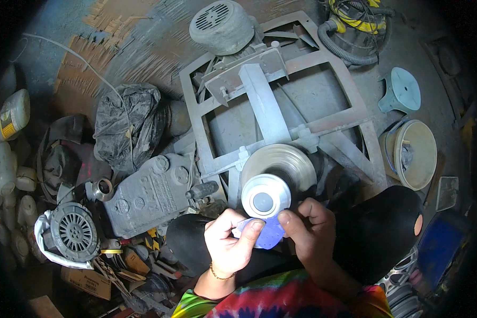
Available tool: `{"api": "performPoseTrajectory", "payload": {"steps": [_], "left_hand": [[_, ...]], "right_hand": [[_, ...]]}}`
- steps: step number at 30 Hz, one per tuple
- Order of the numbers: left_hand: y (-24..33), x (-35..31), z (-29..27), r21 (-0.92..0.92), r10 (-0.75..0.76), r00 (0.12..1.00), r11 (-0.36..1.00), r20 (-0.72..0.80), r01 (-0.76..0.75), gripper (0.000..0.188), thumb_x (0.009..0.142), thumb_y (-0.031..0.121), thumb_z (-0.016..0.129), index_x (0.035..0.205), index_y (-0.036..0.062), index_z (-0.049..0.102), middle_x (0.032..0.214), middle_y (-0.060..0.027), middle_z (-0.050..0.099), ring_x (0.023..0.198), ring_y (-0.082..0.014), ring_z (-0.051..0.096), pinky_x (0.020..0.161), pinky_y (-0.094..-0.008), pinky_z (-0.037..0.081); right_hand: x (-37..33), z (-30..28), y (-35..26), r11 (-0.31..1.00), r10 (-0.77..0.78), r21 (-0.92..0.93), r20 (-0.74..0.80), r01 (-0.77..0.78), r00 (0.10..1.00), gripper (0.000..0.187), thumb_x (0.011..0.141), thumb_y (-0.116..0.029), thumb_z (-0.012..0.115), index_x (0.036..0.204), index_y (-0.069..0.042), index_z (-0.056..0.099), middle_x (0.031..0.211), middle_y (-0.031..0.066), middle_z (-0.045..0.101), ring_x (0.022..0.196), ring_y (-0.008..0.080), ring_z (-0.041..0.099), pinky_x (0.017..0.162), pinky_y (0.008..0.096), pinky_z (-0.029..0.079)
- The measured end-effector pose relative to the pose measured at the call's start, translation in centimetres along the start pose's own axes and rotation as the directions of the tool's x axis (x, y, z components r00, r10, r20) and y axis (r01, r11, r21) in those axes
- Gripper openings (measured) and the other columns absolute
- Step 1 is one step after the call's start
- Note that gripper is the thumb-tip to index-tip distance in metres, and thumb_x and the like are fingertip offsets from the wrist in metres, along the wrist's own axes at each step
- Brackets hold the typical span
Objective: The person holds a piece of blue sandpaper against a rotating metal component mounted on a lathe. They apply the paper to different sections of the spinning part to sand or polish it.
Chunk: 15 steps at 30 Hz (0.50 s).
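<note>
Between my two hands is a thin purple-blue sheet with small dark dots or holes, which looks like a sanding disc. My left hand is closed, with thumb and fingers pinching its left side. On the opposite side, the thumb and fingers of my right hand pinch its upper edge. Just beyond the fingertips is a white round stepped part with a grey centre; whether a hand touches it, I cannot tell. Behind it sits a larger metal wheel on the machine frame.
A metal frame carrying a motor stands ahead. A grey cast-metal housing lies to the left, near a black bag. At right are a cream bucket, a light-blue stool and a vacuum hose.
</note>
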<state>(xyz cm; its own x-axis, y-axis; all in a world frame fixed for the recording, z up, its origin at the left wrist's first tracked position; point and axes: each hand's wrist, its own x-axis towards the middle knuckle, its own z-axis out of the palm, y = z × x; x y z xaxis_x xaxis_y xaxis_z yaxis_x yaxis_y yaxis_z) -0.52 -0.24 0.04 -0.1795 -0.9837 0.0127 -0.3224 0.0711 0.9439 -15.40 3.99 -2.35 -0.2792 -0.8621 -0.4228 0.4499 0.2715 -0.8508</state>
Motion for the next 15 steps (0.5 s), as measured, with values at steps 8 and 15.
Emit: {"api": "performPoseTrajectory", "payload": {"steps": [8,15], "left_hand": [[-0.4,-0.1,-0.24,0.007,-0.007,1.0,1.0,0.004,0.007,0.026,0.086,0.01,0.078,0.071,0.0028,0.057,0.063,-0.0038,0.065,0.058,-0.0049,0.057,0.053,-0.0221,0.044],[-0.19,-0.2,-0.21,-0.016,-0.018,1.0,1.0,-0.006,0.018,0.026,0.086,0.011,0.079,0.072,0.0028,0.058,0.063,-0.0041,0.066,0.058,-0.0052,0.058,0.053,-0.0223,0.045]], "right_hand": [[-0.1,0.08,0.11,1.0,0.012,-0.024,-0.007,-0.012,1.0,0.038,0.085,-0.017,0.079,0.064,-0.008,0.048,0.057,-0.0048,0.048,0.056,0.0017,0.039,0.048,0.0241,0.031],[-0.21,0.24,0.12,1.0,0.015,-0.021,-0.003,-0.015,1.0,0.038,0.086,-0.016,0.078,0.064,-0.008,0.048,0.058,-0.0061,0.048,0.057,0.0009,0.038,0.048,0.0234,0.031]]}}
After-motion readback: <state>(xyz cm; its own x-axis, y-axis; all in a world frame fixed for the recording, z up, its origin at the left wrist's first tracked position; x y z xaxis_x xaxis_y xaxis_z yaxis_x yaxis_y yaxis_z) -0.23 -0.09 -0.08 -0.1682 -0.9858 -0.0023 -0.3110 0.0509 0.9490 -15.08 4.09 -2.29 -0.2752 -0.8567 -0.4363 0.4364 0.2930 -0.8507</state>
